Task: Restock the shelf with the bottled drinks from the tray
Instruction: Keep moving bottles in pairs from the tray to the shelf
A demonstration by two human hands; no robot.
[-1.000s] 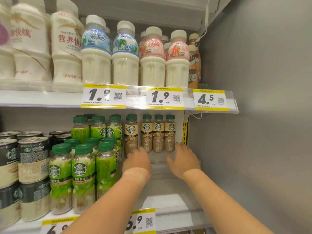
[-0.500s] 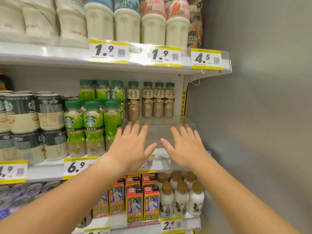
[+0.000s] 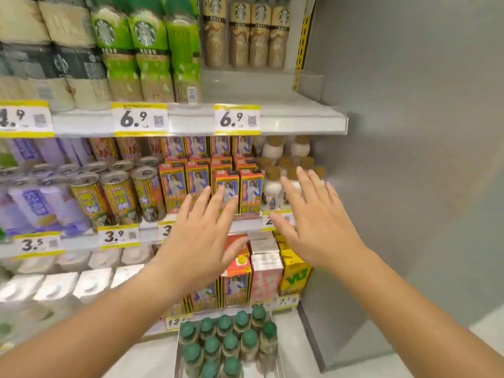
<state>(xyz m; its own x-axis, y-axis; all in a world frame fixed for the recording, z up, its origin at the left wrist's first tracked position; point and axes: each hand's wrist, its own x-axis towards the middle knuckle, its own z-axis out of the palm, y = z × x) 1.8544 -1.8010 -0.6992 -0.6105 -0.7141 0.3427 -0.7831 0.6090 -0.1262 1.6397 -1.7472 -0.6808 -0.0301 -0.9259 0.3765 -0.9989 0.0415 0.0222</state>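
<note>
Left hand (image 3: 201,241), right hand (image 3: 319,227) lower now, before cartons (image 3: 173,184), above tray (image 3: 176,358).

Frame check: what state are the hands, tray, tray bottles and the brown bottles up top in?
Left hand: open, fingers spread, empty.
Right hand: open, fingers spread, empty.
Tray: loaded with bottles.
Green-capped bottles: upright, capped, in the tray.
Brown bottles: upright at the back of the shelf, bare space in front.

Twelve green-capped brown drink bottles (image 3: 230,341) stand in the shiny metal tray (image 3: 177,356) at six o'clock. Four beige-labelled coffee bottles (image 3: 240,36) line the white shelf (image 3: 300,122) at twelve o'clock, and three green-labelled bottles (image 3: 144,50) stand at eleven. Two yellow-edged price tags (image 3: 140,120) read 6.9.
</note>
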